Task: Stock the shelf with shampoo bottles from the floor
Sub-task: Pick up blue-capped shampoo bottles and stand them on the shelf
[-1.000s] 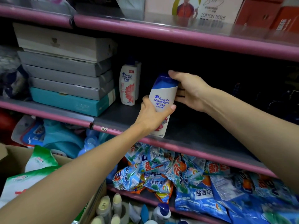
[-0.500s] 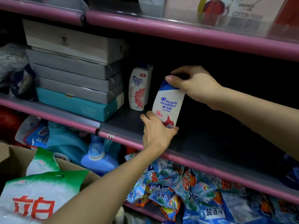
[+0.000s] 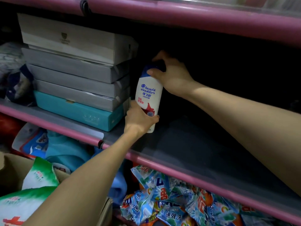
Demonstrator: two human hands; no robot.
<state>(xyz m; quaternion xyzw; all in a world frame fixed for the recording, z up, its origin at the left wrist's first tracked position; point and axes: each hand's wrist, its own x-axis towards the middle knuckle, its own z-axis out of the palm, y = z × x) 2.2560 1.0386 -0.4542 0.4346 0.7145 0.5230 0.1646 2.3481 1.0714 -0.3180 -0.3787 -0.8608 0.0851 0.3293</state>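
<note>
Now we hold one shampoo bottle in the centre of the frame with both hands, upright with a slight lean, its base at the shelf floor just right of a stack of boxes. Our left hand comes up from the lower left and wraps the bottle's lower part, thumb on the side toward the boxes and fingers curled across the front near the red mark on the label. Our right hand reaches in from the right and grips the blue cap, thumb pressed on the cap's front, fingers curled over its top. We cannot tell whether the base rests fully on the shelf, since our left hand covers part of it. The stack fills the upper left: pale and grey flat boxes on a teal box at the bottom, which lies just beside the bottle. Right of the bottle the shelf runs back into darkness. A pink rail edges the shelf front and another crosses the top of the frame. Below, at lower centre and right, lie colourful detergent packs; at lower left sit green-and-white bags in a cardboard box, with a blue jug behind them.
</note>
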